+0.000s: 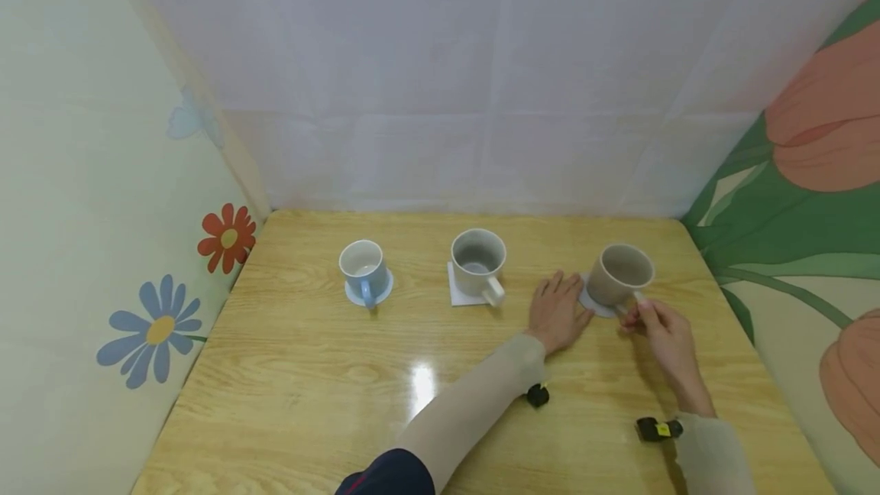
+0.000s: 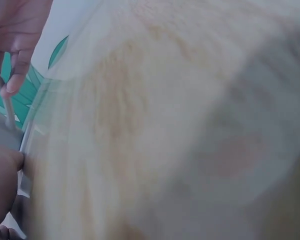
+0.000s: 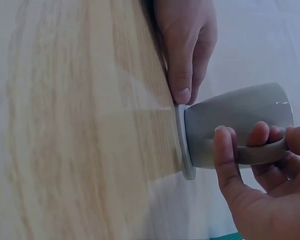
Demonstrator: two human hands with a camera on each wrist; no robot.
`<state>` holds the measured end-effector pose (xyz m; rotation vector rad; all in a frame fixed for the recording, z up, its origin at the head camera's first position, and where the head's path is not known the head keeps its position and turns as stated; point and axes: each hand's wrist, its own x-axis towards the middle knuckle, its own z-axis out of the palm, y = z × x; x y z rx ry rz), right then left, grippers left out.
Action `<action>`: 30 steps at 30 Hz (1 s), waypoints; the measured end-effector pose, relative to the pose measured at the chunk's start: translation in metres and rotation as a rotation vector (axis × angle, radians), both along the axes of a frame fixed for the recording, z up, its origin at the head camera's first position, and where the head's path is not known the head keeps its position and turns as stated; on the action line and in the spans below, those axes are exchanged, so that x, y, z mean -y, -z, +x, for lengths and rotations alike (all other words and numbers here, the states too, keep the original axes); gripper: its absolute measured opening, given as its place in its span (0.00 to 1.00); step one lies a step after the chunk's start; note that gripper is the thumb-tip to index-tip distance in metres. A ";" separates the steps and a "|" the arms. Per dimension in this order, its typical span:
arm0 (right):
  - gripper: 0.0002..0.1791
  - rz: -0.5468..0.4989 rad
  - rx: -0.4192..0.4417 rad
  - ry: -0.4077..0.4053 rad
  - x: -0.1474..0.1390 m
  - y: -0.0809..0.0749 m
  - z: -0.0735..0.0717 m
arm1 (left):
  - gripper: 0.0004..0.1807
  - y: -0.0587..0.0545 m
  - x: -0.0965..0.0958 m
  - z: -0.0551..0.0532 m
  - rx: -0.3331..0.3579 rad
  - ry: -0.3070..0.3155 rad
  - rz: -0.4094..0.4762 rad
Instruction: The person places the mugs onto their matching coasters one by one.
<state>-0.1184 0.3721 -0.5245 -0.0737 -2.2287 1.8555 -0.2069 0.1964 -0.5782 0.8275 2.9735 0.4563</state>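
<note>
A grey mug (image 1: 621, 275) stands on a round light coaster (image 1: 595, 305) at the right of the table. With thumb and fingers, my right hand (image 1: 665, 337) grips its handle, which points toward me. My left hand (image 1: 557, 315) lies with straight fingers on the tabletop just left of the coaster. In the right wrist view, the left thumb rests at the edge of the coaster (image 3: 186, 150), beside the base of the mug (image 3: 235, 117). The left wrist view is mostly blurred tabletop, with part of the right hand (image 2: 22, 30) at its upper left.
A white mug (image 1: 476, 270) stands on a square white coaster (image 1: 459, 297) in the middle. Farther left, a small light-blue mug (image 1: 364, 270) sits on a round coaster (image 1: 386, 292). A white cloth (image 1: 447, 82) hangs behind the wooden table (image 1: 296, 380), and flowered panels flank it.
</note>
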 end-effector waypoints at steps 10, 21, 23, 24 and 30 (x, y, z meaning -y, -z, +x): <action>0.24 0.015 0.034 0.016 0.002 0.000 -0.002 | 0.37 -0.004 0.013 -0.003 0.047 0.088 -0.042; 0.25 0.044 0.106 -0.052 -0.007 -0.005 0.000 | 0.36 -0.015 0.028 -0.002 0.112 0.185 -0.092; 0.26 0.115 0.130 -0.036 -0.008 -0.007 0.001 | 0.35 -0.021 0.032 -0.001 0.114 0.199 -0.098; 0.27 0.155 0.140 -0.025 -0.008 -0.008 0.002 | 0.35 -0.023 0.033 0.000 0.115 0.205 -0.101; 0.25 0.356 0.124 0.099 -0.006 -0.009 0.003 | 0.35 -0.032 0.039 0.001 0.181 0.221 -0.091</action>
